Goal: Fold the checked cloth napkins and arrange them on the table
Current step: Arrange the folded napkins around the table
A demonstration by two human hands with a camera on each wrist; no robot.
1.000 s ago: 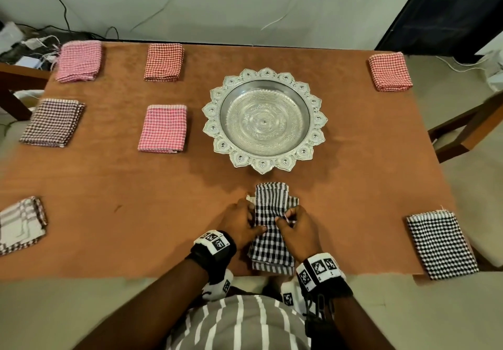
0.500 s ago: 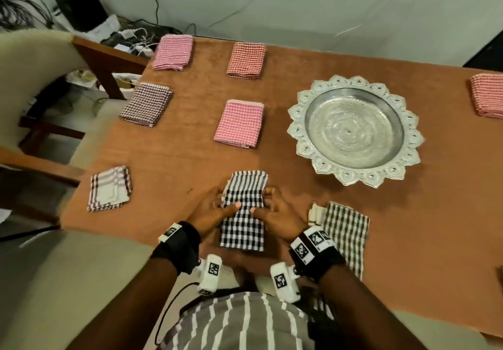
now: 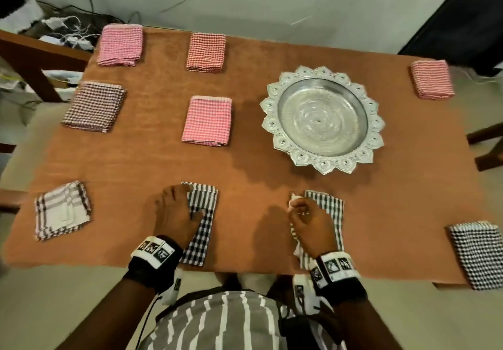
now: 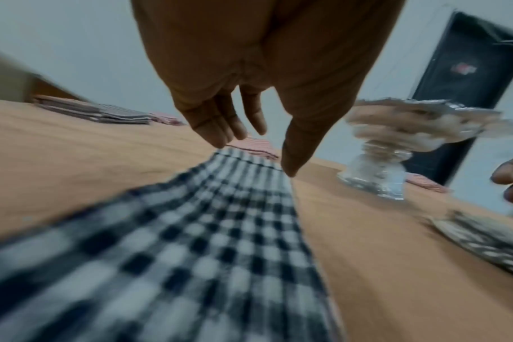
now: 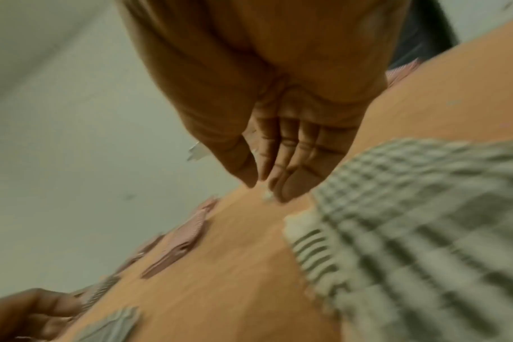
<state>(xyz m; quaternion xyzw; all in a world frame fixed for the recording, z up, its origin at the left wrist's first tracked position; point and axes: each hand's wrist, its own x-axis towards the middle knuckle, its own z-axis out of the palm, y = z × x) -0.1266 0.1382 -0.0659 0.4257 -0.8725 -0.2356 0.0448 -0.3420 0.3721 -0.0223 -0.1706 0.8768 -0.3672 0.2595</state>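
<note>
A person's left hand (image 3: 174, 213) rests with relaxed fingers on a folded black-checked napkin (image 3: 202, 221) at the tabletop's (image 3: 141, 159) near edge. Just beside it, the right hand (image 3: 310, 221) lies, fingers straight and grasping nothing, over a green-checked napkin (image 3: 330, 208).

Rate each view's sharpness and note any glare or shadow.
Head view: fairly sharp, edges bowed by the wide lens, glare on the silver tray, hand shadows on the table. Left wrist: black checked napkin smeared by motion blur. Right wrist: blurriest; the green checked napkin streaks.
</note>
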